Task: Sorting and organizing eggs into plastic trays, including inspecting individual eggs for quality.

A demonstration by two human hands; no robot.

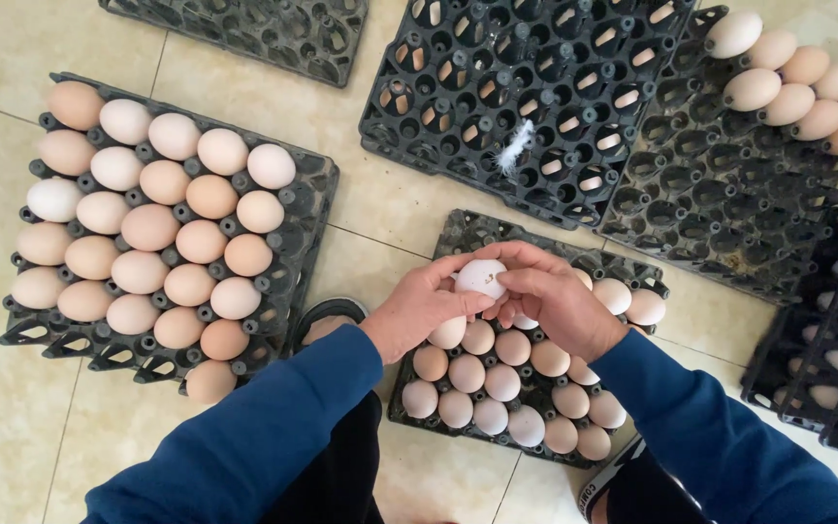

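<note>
Both my hands hold one pale white egg (480,278) above a black plastic egg tray (465,236) that lies on the floor between my feet. My left hand (419,306) grips the egg from the left and below. My right hand (553,294) covers its right side with fingers curled over the top. The near part of this tray is filled with several pale and tan eggs (502,380); its far cells are bare. Blue sleeves cover both my arms.
A nearly full black tray (314,184) of brown eggs lies to the left. Empty black trays (535,87) with a white feather (514,150) lie ahead. Another tray (720,194) at right carries several eggs (792,78). Stacked trays (826,340) stand far right. Tiled floor (12,446).
</note>
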